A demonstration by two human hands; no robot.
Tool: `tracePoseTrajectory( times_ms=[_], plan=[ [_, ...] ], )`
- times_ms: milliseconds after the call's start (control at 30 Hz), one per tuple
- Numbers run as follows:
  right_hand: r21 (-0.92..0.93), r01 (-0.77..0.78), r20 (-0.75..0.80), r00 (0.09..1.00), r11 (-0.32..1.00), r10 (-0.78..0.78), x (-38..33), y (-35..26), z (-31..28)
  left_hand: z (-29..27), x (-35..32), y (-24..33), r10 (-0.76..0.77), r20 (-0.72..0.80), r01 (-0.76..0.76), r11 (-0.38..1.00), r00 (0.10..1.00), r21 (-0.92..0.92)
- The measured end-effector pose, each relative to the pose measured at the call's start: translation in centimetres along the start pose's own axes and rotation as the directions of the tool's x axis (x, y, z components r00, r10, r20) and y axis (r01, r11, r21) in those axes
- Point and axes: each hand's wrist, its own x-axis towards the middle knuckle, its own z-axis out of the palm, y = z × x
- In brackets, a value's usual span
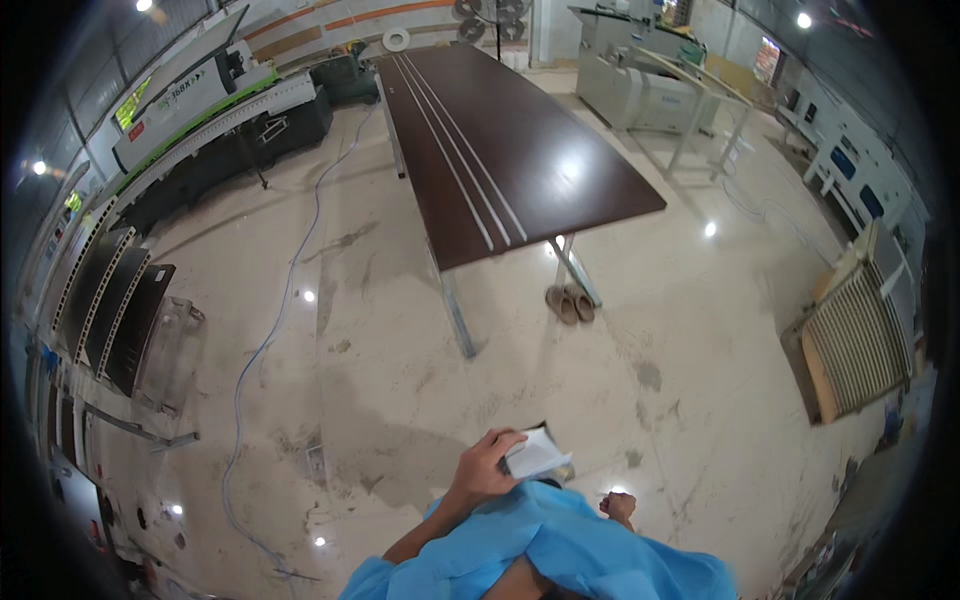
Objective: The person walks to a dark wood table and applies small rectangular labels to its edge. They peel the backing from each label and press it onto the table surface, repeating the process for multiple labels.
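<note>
Bright overhead lamps glare off the glossy floor (420, 330) and put a white sheen on the dark table (520, 150). Fisheye bends every edge, corners go black, and the rim is soft and dim.

A red rectangular label (135, 131) and green-lit screen (130, 103) sit on the far-left grey machine (190, 95).

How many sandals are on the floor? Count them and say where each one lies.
2. One sandal lies under the near end of the dark table, beside its leg; the other sandal lies touching it on the right. Others may be hidden.
</note>
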Motion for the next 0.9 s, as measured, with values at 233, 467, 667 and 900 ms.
tracePoseTrajectory(
  times_ms=[233,467,667,900],
  plan=[
    [0.154,0.480,0.252,0.826,0.864,-0.504,10.3,-29.8,17.8,1.0,15.7,-3.7,-0.060,-0.095,0.060,0.998,0.994,-0.002],
    [0.004,0.515,0.265,0.826,0.857,-0.497,13.2,-40.2,24.5,2.4,29.5,-8.7,-0.040,-0.063,0.036,0.997,0.997,-0.071],
    [0.011,0.536,0.164,0.832,0.844,-0.530,15.9,-43.4,27.0,0.7,42.8,-11.9,0.088,-0.043,-0.089,0.996,0.995,-0.026],
    [0.061,0.611,0.061,0.787,0.789,-0.614,17.4,-52.1,28.4,1.1,54.0,-14.1,0.181,-0.073,-0.173,0.979,0.981,0.103]
  ],
)
